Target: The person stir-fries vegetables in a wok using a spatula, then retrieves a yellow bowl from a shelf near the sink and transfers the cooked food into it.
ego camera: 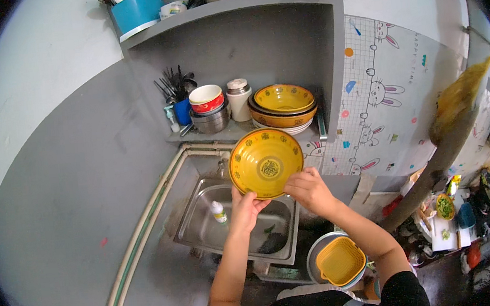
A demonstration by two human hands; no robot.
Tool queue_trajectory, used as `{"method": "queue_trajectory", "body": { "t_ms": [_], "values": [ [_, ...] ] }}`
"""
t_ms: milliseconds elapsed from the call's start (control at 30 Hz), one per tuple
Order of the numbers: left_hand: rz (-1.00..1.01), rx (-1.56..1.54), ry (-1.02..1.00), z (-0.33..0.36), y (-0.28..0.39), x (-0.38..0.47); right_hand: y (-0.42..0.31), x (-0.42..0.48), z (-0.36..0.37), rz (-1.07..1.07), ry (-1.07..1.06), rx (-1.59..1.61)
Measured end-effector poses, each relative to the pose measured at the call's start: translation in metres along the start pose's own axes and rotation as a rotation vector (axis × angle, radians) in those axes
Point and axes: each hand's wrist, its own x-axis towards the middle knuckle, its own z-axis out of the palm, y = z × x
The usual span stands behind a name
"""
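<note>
A yellow bowl (266, 153) with dark round motifs is held up over the far right part of a stainless steel sink (205, 249). Its inside faces me. My left hand (249, 208) grips the lower left rim, thumb on the inner side. At the lower right rim, my right hand (308, 191) holds the bowl with its fingers bent against the edge. Below, a white bottle (218, 211) with a green and yellow label stands in the sink. The tap (223, 167) is partly hidden behind the bowl.
Above the sink, a grey shelf (243, 132) carries stacked yellow bowls (284, 98), a cream flask (239, 100), a red-patterned bowl (207, 99) and a blue utensil cup (182, 110). A yellow basket (341, 261) sits at lower right. Pipes (145, 224) line the left wall.
</note>
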Motion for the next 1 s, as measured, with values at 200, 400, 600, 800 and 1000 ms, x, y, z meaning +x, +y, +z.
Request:
{"method": "queue_trajectory", "body": {
  "t_ms": [200,400,600,800,1000],
  "values": [
    [0.003,0.154,0.144,-0.065,-0.048,0.005,-0.016,-0.02,0.036,0.386,-0.01,0.088],
    [0.065,0.167,0.194,-0.101,-0.083,0.018,0.022,-0.063,0.097,0.905,-0.267,0.546],
    [0.243,0.438,0.214,-0.12,-0.112,0.026,0.024,-0.072,0.122,0.984,-0.164,0.713],
    [0.329,0.412,0.118,-0.105,-0.124,0.026,0.015,-0.084,0.105,1.075,-0.128,0.72],
    [0.065,0.352,0.086,-0.058,-0.156,0.011,0.016,-0.145,0.06,1.161,0.054,0.704]
  ]
}}
